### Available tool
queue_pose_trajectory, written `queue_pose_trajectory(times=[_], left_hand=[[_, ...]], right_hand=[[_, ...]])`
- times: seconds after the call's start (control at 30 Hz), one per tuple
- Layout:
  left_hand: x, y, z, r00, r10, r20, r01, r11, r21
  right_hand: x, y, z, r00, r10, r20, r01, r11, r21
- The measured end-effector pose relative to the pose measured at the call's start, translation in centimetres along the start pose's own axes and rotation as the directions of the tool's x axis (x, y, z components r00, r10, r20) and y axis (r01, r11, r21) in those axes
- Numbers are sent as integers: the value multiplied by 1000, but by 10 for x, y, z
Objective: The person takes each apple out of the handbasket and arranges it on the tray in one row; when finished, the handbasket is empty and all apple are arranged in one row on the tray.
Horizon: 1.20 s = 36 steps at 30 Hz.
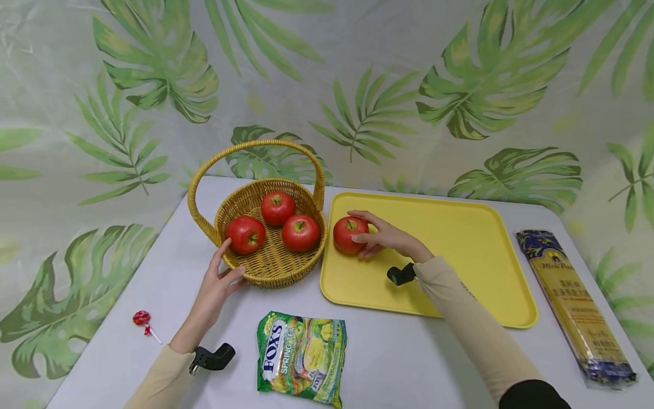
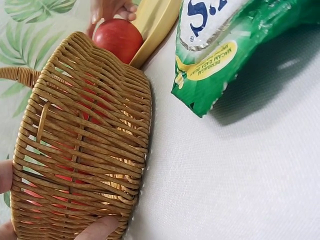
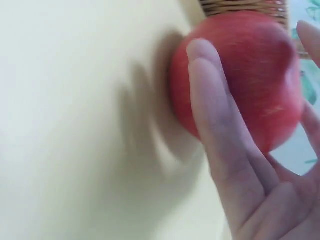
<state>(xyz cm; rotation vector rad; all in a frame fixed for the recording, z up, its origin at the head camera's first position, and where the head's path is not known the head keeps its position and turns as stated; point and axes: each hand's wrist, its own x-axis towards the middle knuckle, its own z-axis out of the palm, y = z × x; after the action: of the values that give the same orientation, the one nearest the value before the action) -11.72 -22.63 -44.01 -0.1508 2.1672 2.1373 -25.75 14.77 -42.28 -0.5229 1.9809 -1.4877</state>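
A yellow wicker basket [image 1: 278,281] with a tall handle holds three red apples. My left hand [image 1: 214,288] is at its near left side; its fingertips touch the rim and its thumb [image 2: 100,228] lies against the woven wall. In the head view another red apple [image 1: 347,234] is at the left end of the yellow tray [image 1: 434,255]. My right hand [image 1: 388,236] grips this apple, with the thumb on the near side and fingers round it. The right wrist view shows fingers [image 3: 212,100] along the apple's side.
A green Fox's candy bag [image 1: 301,360] lies in front of the basket. To the left is a red-wrapped lollipop [image 1: 143,319]. A long pack of pasta [image 1: 577,307] lies right of the tray. Leaf-patterned cloth [image 1: 368,113] hangs behind the white table.
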Motion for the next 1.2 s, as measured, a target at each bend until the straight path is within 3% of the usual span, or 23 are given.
queue_pose_trajectory(times=[0.17, 0.3, 0.47, 0.57, 0.87, 1.2], left_hand=[[0, 0, 1, 1000, -2, -1, 2, 1000, -7], [0, 1, 0, 1000, 5, -2, -5, 1000, -5], [0, 0, 0, 1000, 14, -2, -14, 1000, -10], [0, -1, 0, 1000, 18, -4, -18, 1000, -16], [2, -4, 0, 1000, 23, -6, -24, 1000, -10], [2, -4, 0, 1000, 28, -13, -28, 1000, -7]], right_hand=[[-2, -15, -3, 993, -96, -70, 94, 995, -38], [1, -33, 3, 973, -210, -98, 208, 977, -38], [15, -52, 24, 940, -340, -30, 338, 939, -62], [28, -59, 37, 927, -375, 29, 375, 919, -121], [60, -67, 63, 945, -302, 126, 327, 884, -333], [81, -70, 78, 963, -205, 173, 268, 742, -615]])
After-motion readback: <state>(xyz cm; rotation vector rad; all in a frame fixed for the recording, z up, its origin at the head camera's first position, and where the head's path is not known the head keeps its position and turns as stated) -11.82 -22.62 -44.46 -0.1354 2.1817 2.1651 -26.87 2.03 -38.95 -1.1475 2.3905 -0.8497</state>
